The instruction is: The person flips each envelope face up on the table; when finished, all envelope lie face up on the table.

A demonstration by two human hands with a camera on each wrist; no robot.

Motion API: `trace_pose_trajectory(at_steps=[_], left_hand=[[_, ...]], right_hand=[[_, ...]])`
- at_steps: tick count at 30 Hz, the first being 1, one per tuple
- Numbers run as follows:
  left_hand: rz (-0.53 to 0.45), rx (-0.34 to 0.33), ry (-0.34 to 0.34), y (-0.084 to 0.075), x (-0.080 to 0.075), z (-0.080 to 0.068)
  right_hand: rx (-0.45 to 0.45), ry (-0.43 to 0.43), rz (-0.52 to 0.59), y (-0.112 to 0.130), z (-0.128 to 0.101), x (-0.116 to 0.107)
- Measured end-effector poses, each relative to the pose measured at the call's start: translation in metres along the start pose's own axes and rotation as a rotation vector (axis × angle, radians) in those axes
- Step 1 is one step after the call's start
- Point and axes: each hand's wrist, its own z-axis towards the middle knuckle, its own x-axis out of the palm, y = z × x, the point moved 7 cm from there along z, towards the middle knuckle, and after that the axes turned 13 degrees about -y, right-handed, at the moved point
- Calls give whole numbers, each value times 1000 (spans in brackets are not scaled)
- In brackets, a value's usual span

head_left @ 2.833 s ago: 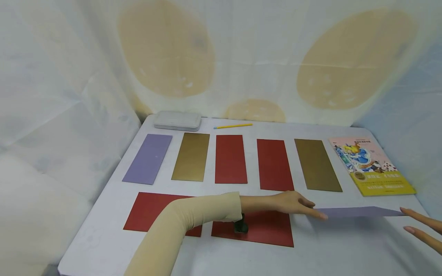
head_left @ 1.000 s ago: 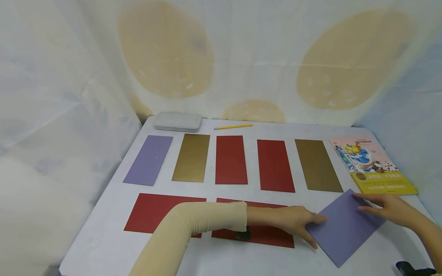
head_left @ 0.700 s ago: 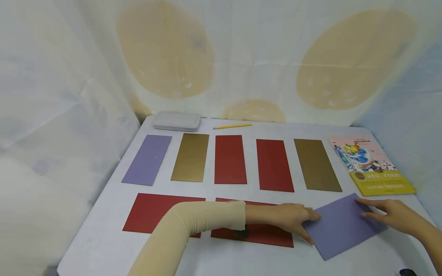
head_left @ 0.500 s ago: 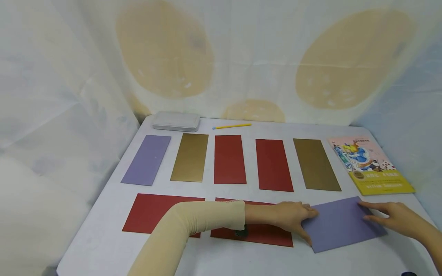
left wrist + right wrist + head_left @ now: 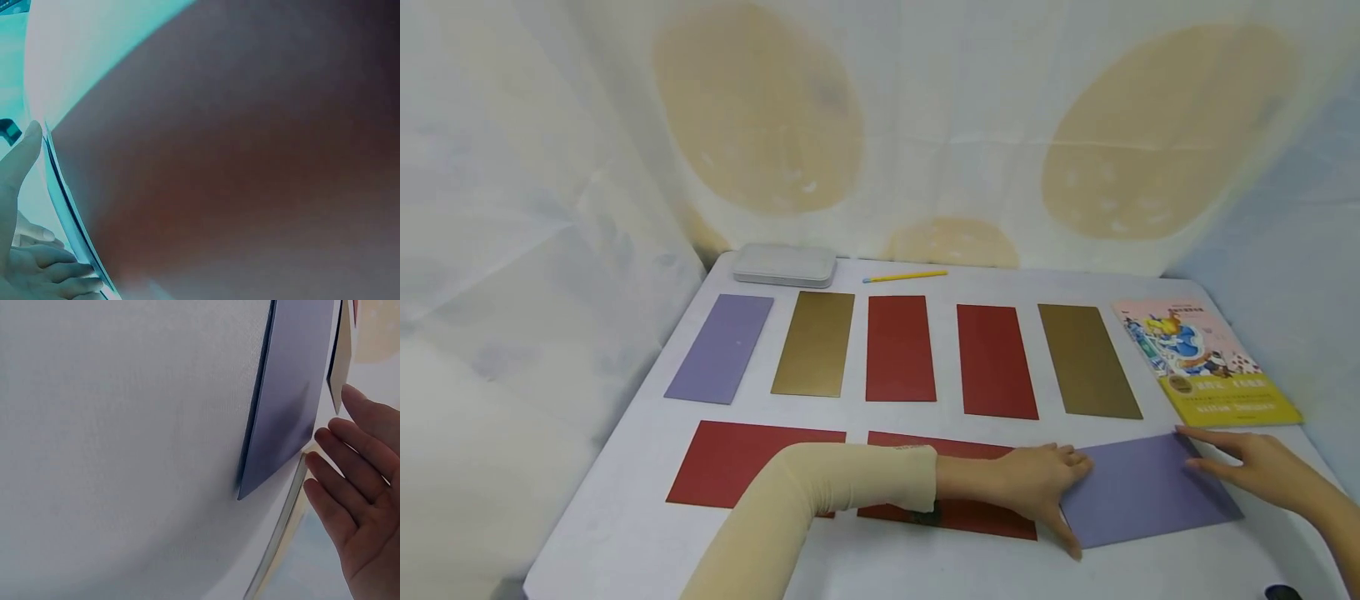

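A purple rectangular card (image 5: pixel 1150 492) lies nearly level at the table's right front. My left hand (image 5: pixel 1037 483) is at its left short edge, fingers on the upper part of that edge and thumb extended toward the lower left corner. My right hand (image 5: pixel 1270 471) is by the card's upper right corner with its fingers extended. In the right wrist view that hand (image 5: pixel 369 506) has straight fingers just beside the purple card (image 5: pixel 287 394); whether they touch it is unclear. Beneath my left forearm, a red card (image 5: pixel 985 517) is partly hidden.
Another red card (image 5: pixel 730 462) lies front left. Behind stands a row: a purple card (image 5: pixel 722 350), a gold card (image 5: pixel 814 343), red cards (image 5: pixel 901 348) and a darker gold card (image 5: pixel 1090 361). A book (image 5: pixel 1206 362), a yellow pencil (image 5: pixel 906 276) and a grey case (image 5: pixel 786 265) lie farther back.
The purple card, first held raised between both hands, has come down onto the table and turned from slanted to nearly level. My right hand's fingers have shifted slightly at its corner.
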Motion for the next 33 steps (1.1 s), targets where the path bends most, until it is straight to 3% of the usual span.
trace_pose_trajectory(at_steps=[7, 13, 17, 24, 33], left_hand=[[82, 3, 13, -6, 4, 1], [30, -23, 54, -3, 5, 0], [-83, -40, 44, 4, 3, 0], [-380, -84, -10, 19, -2, -1], [-626, -195, 7, 31, -7, -10]], right_hand=[[12, 29, -8, -1, 1, 5], [5, 17, -15, -2, -2, 3], [9, 18, -9, -3, -5, 1], [92, 46, -7, -9, -15, -3], [172, 15, 55, -4, -33, -22]])
